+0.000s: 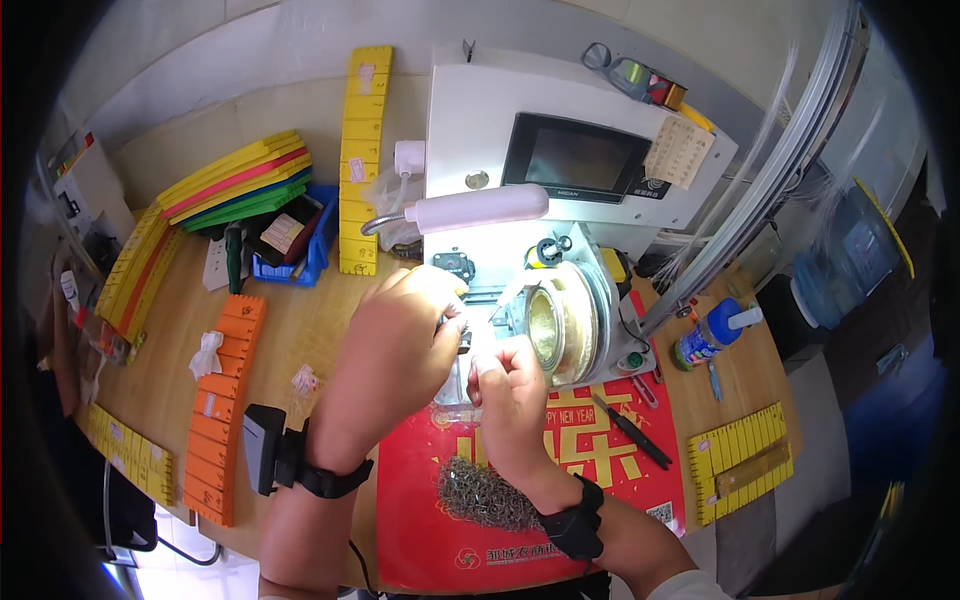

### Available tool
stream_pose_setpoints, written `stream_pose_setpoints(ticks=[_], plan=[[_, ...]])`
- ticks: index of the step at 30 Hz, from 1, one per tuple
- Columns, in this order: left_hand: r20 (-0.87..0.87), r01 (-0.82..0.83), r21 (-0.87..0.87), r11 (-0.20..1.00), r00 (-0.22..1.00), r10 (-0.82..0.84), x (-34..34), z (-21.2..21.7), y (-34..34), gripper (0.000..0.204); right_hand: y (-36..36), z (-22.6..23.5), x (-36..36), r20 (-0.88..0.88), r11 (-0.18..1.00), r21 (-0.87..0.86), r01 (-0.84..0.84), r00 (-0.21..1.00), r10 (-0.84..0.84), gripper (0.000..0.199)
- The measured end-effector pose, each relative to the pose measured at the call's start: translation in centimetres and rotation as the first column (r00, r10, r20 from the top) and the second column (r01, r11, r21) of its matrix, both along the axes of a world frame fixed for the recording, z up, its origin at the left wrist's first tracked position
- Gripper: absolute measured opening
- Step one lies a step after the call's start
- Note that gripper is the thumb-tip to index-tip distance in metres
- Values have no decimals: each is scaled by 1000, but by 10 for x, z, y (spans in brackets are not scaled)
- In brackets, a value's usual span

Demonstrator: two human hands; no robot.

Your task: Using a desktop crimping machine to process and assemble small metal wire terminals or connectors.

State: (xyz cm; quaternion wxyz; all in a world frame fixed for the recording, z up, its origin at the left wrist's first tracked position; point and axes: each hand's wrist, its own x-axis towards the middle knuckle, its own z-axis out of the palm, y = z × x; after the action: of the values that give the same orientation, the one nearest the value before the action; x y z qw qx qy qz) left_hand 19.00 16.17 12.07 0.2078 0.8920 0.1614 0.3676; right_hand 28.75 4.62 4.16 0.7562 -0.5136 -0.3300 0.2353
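Both my hands are at the working end of a white bench machine (470, 130), under the bright light of a pink lamp (480, 209). My left hand (405, 325) is closed, its bent fingers at a small dark part by the machine's front; what they grip is hidden. Just to the right and nearer me, my right hand (512, 395) pinches thumb against forefinger, and anything between them is too small to name. Beside the right hand stands a large gold-toned spool (545, 325). A heap of small, tangled metal pieces (485, 495) lies below my hands on a red mat (420, 530).
A black-handled knife (635, 435) lies on the mat's right side. Yellow notched strips (740, 460) and a blue-capped bottle (710, 335) are at right. An orange notched strip (225, 410), a blue bin (320, 235) and stacked coloured strips (240, 180) occupy the left.
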Motion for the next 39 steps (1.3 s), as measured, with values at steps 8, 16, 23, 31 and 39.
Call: stream_pose_setpoints(ticks=[8,16,23,31,39], plan=[[-62,-38,116,992,997,46,1,1,-9,21,17,-6,13,-216,996,21,-91,972,93,13],[-65,-13,78,997,998,18,2,0,-7,16,23,-1,8,-4,999,29,14,1000,-14,10],[-110,-65,159,985,990,83,-18,10,2,19,20,-3,12,90,998,-15,68,994,-66,14],[-555,-20,-53,998,832,-13,-39,-19,41,36,19,-3,15,85,997,-38,66,994,-62,14],[-628,-20,-397,918,735,-256,-28,-39,60,35,9,1,9,-131,990,-121,-70,990,54,22]])
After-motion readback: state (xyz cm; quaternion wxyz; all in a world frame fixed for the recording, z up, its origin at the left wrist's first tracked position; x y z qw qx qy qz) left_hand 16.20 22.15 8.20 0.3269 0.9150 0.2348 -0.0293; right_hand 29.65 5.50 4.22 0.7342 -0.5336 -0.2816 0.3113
